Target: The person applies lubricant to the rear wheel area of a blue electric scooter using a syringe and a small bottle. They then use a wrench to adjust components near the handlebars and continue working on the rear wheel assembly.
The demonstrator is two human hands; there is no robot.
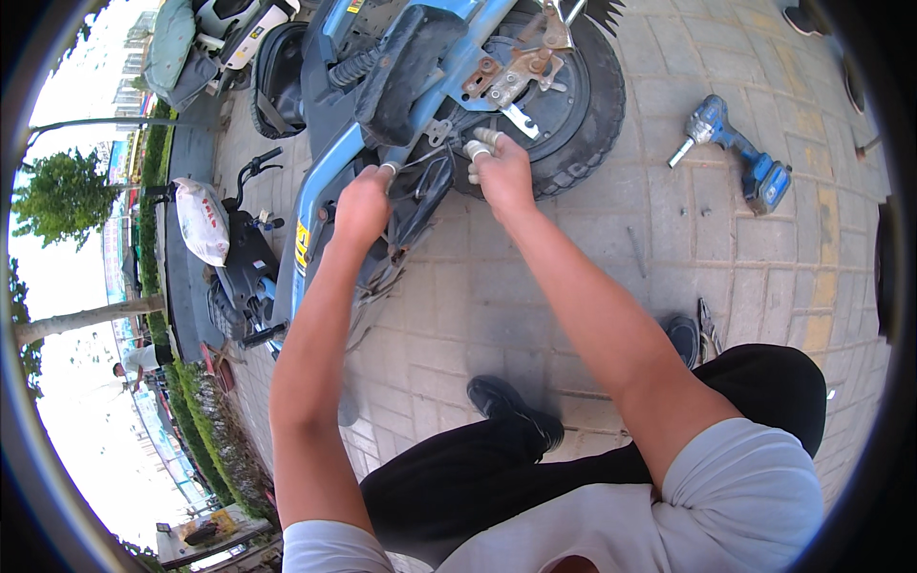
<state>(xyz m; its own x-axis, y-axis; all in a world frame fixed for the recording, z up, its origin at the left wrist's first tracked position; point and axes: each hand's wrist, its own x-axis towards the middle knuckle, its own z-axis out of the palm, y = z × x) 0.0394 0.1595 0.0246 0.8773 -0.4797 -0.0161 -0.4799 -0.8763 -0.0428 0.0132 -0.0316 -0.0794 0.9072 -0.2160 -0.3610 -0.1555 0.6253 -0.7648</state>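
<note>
A light-blue electric scooter (330, 177) fills the top middle, its black rear wheel (607, 105) beside rusty metal brackets (516, 78). My left hand (363, 205) is closed at the scooter's frame, thumb pointing toward the wheel. Thin cables (420, 160) run between my two hands, next to a black curved part (432, 196). With fingers curled in, my right hand (503, 177) is at the wheel's near side, below the bracket. Pale coverings wrap fingertips on both hands. What either hand grips is hidden by the fingers.
A blue cordless impact wrench (740, 158) lies on the paving at the right. Near my right shoe (682, 339) is a metal hand tool (708, 329). Another scooter with a white bag (202, 222) stands at the left. Feet of people show at the upper right.
</note>
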